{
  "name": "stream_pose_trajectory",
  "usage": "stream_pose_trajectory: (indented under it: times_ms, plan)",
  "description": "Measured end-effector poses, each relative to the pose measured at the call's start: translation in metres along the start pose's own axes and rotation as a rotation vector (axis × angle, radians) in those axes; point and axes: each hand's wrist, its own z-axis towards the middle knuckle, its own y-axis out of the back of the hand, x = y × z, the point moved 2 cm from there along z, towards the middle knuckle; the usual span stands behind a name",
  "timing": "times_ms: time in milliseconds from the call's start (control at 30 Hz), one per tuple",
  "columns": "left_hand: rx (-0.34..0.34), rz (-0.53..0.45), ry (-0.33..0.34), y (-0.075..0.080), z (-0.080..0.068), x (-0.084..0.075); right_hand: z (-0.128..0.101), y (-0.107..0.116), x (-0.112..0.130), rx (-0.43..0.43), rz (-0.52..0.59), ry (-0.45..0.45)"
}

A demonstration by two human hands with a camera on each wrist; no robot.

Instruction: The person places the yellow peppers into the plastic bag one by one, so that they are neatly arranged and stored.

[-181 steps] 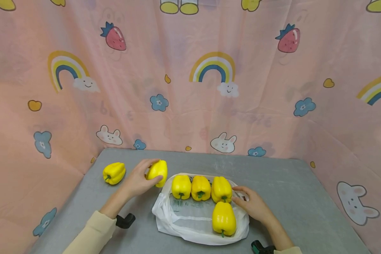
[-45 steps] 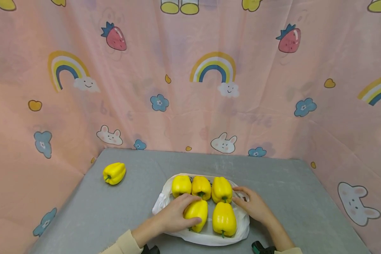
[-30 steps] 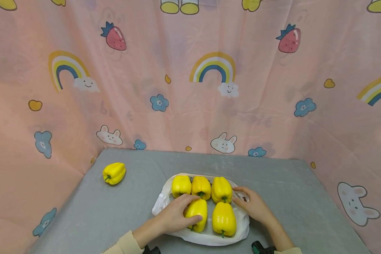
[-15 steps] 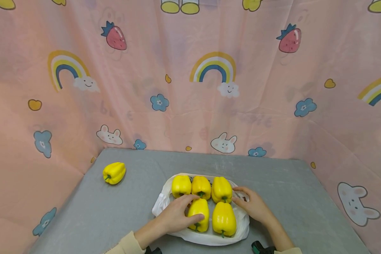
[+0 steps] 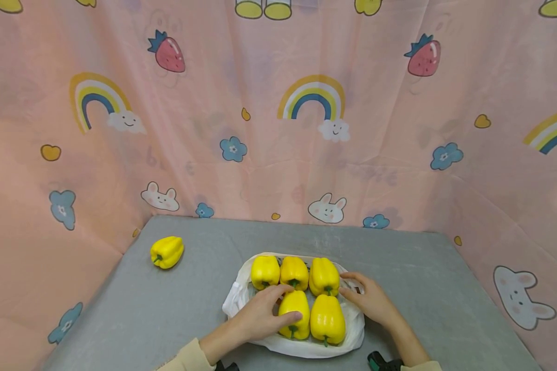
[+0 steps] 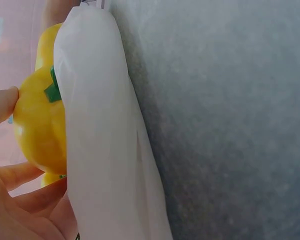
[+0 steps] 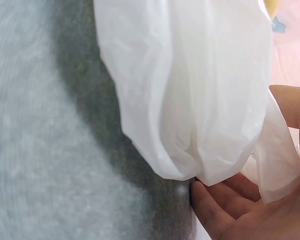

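Note:
A white plastic bag [image 5: 241,291], its rim rolled open, lies on the grey table with several yellow bell peppers inside. Three stand in the back row, among them the back right bell pepper [image 5: 324,275]. In the front row my left hand [image 5: 258,313] grips the front left bell pepper [image 5: 297,309], thumb at the near side and fingers behind. The front right bell pepper [image 5: 327,319] sits close against it. At the bag's right side my right hand [image 5: 370,300] holds the rim; the right wrist view shows its fingers and thumb around the white plastic [image 7: 215,100].
One more bell pepper [image 5: 167,252] lies on its side at the table's back left, outside the bag. A pink patterned curtain [image 5: 278,170] hangs behind the grey table [image 5: 399,257] and along both sides.
My left hand has brought a bell pepper from left of the bag into its front row. Over the last second that pepper has slid right, toward its neighbour. My right hand stays put.

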Motion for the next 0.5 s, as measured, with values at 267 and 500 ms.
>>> stream_pose_trajectory:
  times_ms: [267, 500]
  plan:
    - [0.002, 0.001, 0.010, -0.0008, -0.0007, -0.0012, 0.0004, -0.0002, -0.0003, 0.000, 0.000, 0.000]
    - [0.013, -0.010, -0.009, 0.0027, -0.0024, -0.0011, 0.0012, 0.0000, -0.0006, 0.001, -0.008, -0.006]
